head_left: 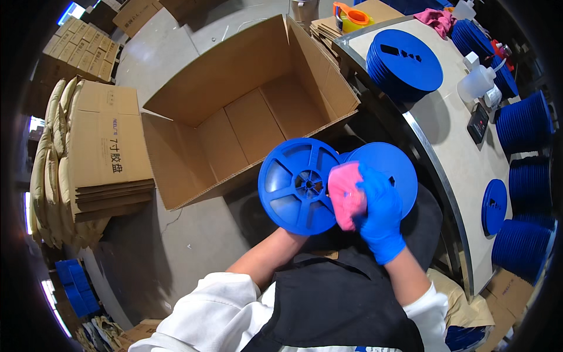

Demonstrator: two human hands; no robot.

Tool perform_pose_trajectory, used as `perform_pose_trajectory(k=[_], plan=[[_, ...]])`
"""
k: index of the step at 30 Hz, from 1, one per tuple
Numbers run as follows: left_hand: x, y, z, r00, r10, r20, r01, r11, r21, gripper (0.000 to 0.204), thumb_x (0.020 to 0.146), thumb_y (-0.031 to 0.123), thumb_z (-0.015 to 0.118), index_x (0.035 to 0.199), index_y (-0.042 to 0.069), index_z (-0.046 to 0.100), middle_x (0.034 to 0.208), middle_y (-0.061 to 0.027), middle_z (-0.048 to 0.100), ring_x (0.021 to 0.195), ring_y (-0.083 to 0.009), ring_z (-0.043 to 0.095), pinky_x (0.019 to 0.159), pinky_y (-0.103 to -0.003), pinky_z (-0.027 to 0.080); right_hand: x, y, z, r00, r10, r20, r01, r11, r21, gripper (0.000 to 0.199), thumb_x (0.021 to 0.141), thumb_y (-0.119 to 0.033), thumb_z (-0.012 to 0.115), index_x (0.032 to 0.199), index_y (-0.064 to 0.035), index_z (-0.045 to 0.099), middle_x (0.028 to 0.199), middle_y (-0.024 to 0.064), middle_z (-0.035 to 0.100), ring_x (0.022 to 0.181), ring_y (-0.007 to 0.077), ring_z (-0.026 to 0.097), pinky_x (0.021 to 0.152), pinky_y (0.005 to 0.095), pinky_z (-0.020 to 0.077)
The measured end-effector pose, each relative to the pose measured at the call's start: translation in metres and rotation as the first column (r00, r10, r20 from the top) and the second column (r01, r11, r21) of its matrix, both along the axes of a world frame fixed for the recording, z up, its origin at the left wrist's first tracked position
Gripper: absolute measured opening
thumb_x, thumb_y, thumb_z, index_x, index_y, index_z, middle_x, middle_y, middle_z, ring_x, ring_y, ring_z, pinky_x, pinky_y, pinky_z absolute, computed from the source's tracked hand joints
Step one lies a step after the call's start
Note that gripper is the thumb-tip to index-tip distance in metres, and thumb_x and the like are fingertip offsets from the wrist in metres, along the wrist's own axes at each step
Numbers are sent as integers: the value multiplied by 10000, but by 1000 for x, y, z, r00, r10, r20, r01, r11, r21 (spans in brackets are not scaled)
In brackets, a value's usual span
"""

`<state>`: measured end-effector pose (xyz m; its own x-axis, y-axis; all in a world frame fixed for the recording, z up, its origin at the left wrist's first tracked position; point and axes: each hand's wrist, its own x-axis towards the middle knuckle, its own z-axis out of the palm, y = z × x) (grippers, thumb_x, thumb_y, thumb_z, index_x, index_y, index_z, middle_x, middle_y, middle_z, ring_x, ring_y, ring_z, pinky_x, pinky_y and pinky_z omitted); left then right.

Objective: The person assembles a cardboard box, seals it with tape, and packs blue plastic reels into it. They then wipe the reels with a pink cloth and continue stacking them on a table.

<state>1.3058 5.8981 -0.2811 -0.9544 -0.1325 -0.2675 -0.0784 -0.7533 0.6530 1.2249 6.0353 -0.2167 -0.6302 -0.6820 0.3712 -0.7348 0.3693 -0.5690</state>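
Observation:
A blue plastic reel (296,185) with a spoked flange is held up in front of me over my lap. My left hand is hidden behind the reel; only its forearm (264,255) shows, reaching up to the reel's lower edge. My right hand (378,214), in a blue glove, presses a pink cloth (345,193) against the reel's right side. The reel's second, solid flange (390,170) shows behind the cloth.
An open cardboard box (246,111), nothing inside, stands on the floor ahead. Flattened cartons (102,146) are stacked at left. To the right, a curved table (451,146) carries stacks of blue reels (404,61), a squeeze bottle (478,79) and a small black device (478,122).

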Motion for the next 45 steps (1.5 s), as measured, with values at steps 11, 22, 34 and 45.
perform_pose_trajectory(k=[11,22,34,45], plan=[[9,-16,41,999,-7,53,20,967,-255,775,844,232,771,1493,132,358,1122,-88,640,1016,-203,635,965,-388,489,-45,46,-51,688,-361,629,593,779,-202,492,788,-34,676,1268,-17,571,1311,157,586,1199,275,571,1022,357,444],[12,-17,32,999,-36,23,40,962,-270,854,824,238,781,1527,144,305,1128,-99,636,1030,-206,627,973,-392,478,-65,33,-34,827,-291,482,460,843,-281,476,807,-115,720,1257,-22,596,1228,162,640,1128,280,625,987,362,480],[22,-30,7,999,-54,-6,52,986,-156,855,819,226,778,1526,144,305,1120,-105,633,1056,-212,612,986,-404,464,-24,40,0,919,386,-84,-386,922,20,305,847,-110,651,1150,-86,663,1311,137,595,1179,324,588,997,396,484],[-11,-19,-4,991,73,-110,-99,964,-248,827,787,220,789,1483,75,366,1259,-128,598,1111,-274,606,1038,-479,442,-64,96,-87,305,-200,931,822,549,-151,374,870,-311,733,1114,-33,682,971,0,624,885,118,589,836,275,475]])
